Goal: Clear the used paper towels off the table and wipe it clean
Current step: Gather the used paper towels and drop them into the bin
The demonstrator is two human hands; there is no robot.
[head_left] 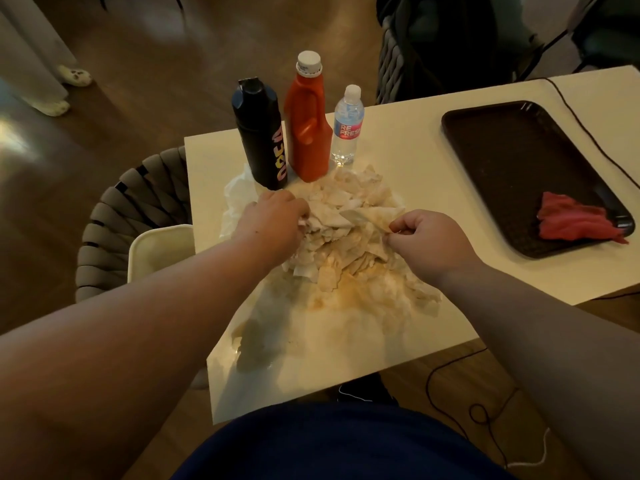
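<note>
My feed was dim and warm-toned. The brightest patch was a glare on the wooden floor (20,140) at nine o'clock, suggesting light from that side. The table (408,161) showed pale but muddy, and a soft shadow lay on it toward six o'clock. Edges bowed from the wide lens, and the room at twelve o'clock looked blurred and grainy.

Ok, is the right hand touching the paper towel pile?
Touching. The head view shows the right hand pinching a stained sheet at the edge of the paper towel pile.
</note>
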